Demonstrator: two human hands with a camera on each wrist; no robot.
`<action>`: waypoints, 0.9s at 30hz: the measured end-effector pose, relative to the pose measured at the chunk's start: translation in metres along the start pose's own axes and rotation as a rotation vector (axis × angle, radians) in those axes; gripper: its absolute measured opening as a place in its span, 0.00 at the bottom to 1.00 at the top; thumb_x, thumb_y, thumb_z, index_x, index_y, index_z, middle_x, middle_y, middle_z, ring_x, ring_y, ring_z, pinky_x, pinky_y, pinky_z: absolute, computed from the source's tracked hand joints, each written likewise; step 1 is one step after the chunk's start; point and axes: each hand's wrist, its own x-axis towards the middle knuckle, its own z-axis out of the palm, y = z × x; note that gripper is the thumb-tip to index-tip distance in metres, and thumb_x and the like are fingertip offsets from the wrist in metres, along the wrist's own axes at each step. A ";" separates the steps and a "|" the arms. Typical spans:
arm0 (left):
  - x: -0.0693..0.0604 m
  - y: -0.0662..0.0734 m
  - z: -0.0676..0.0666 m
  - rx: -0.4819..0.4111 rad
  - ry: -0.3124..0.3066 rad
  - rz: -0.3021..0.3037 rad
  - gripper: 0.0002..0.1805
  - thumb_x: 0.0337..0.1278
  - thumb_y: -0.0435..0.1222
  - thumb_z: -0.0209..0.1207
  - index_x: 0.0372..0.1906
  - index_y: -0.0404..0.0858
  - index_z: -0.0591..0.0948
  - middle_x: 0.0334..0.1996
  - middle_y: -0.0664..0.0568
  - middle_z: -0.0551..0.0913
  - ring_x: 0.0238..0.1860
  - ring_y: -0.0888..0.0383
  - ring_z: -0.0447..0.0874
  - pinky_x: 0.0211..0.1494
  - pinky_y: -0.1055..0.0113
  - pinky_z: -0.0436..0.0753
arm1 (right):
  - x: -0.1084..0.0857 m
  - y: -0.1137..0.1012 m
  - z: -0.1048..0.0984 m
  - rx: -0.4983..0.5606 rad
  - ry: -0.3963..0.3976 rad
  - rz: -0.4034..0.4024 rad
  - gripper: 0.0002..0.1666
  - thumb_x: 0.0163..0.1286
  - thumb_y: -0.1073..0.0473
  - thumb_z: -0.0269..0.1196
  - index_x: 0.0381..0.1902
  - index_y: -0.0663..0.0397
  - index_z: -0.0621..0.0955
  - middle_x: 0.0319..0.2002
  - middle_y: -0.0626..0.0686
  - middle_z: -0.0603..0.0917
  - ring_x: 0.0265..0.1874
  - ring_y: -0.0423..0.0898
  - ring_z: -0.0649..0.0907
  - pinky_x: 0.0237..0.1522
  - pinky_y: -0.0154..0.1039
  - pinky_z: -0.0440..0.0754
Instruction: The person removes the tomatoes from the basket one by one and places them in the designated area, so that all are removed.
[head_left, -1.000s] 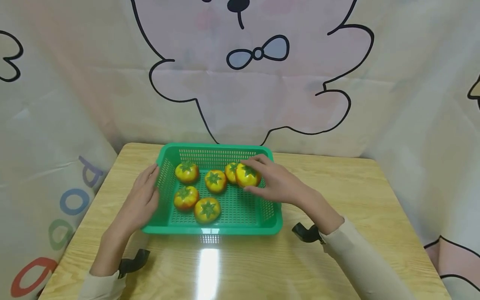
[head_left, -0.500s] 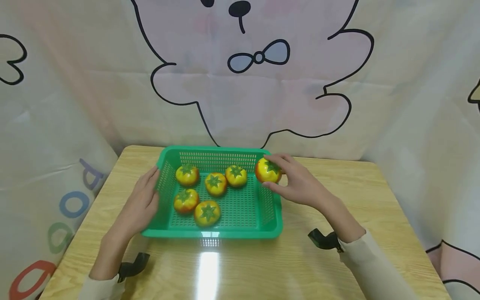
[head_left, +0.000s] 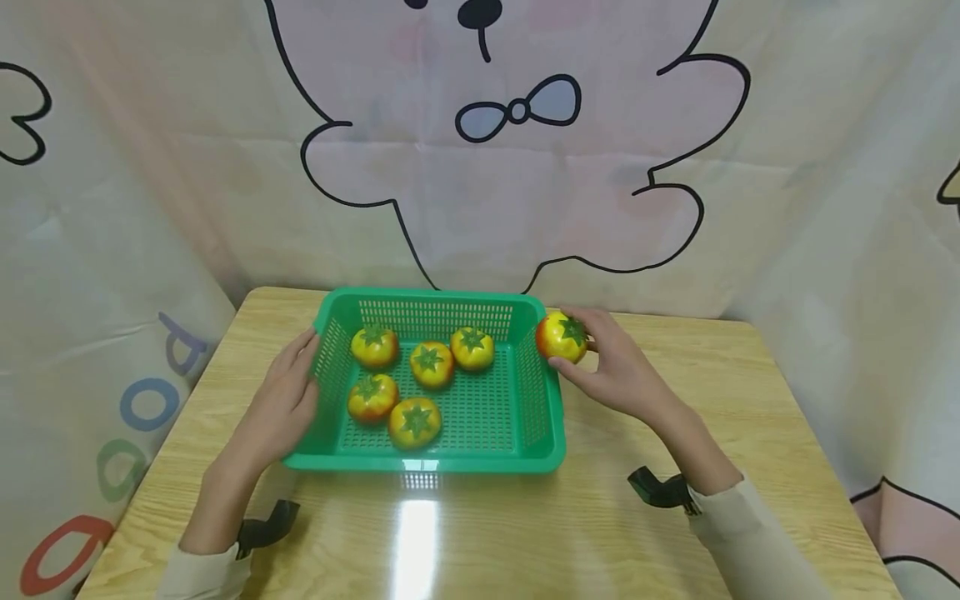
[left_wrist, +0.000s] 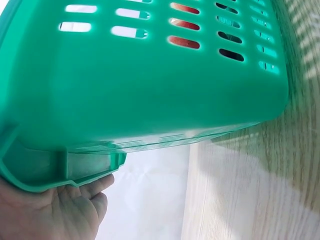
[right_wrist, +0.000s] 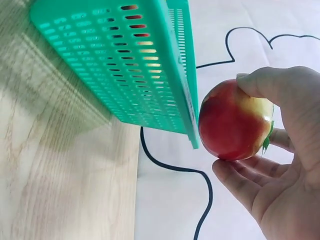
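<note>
Over the wall — the right hand [head_left: 622, 371] had just carried a red-and-yellow fruit [head_left: 560, 337] from inside the green basket [head_left: 468, 462] past its far right corner, leaving five fruits [head_left: 431, 364] within, so the lift looked done. Thumb and fingers pinched it just outside the rim; touching or not, I couldn't tell. The left hand [head_left: 277, 396] rested against the basket's left edge — whether curled round it, unclear. The basket's right wall stood between held fruit and the rest; a patterned cloth [head_left: 510, 217] hung behind the table's [head_left: 757, 400] far edge.
</note>
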 end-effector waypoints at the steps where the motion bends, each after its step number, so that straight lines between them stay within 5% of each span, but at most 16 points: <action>1: 0.000 0.000 0.000 -0.001 0.000 -0.003 0.33 0.81 0.31 0.40 0.84 0.29 0.53 0.85 0.34 0.51 0.84 0.29 0.48 0.80 0.26 0.57 | 0.000 0.002 0.000 -0.002 0.002 0.000 0.42 0.70 0.59 0.73 0.77 0.56 0.69 0.69 0.60 0.75 0.64 0.57 0.79 0.59 0.62 0.88; 15: 0.001 -0.002 -0.002 -0.049 -0.021 -0.006 0.33 0.82 0.33 0.39 0.85 0.30 0.52 0.86 0.35 0.49 0.85 0.30 0.47 0.82 0.27 0.55 | 0.000 0.032 0.006 0.001 0.063 0.049 0.39 0.69 0.62 0.72 0.74 0.59 0.71 0.66 0.64 0.74 0.62 0.59 0.77 0.59 0.67 0.86; 27: 0.000 -0.002 -0.001 -0.050 -0.005 -0.019 0.33 0.83 0.34 0.39 0.85 0.33 0.53 0.87 0.39 0.49 0.86 0.33 0.48 0.82 0.28 0.56 | 0.000 0.059 0.015 -0.004 0.021 0.120 0.40 0.71 0.62 0.71 0.76 0.63 0.68 0.70 0.67 0.71 0.67 0.64 0.74 0.62 0.68 0.84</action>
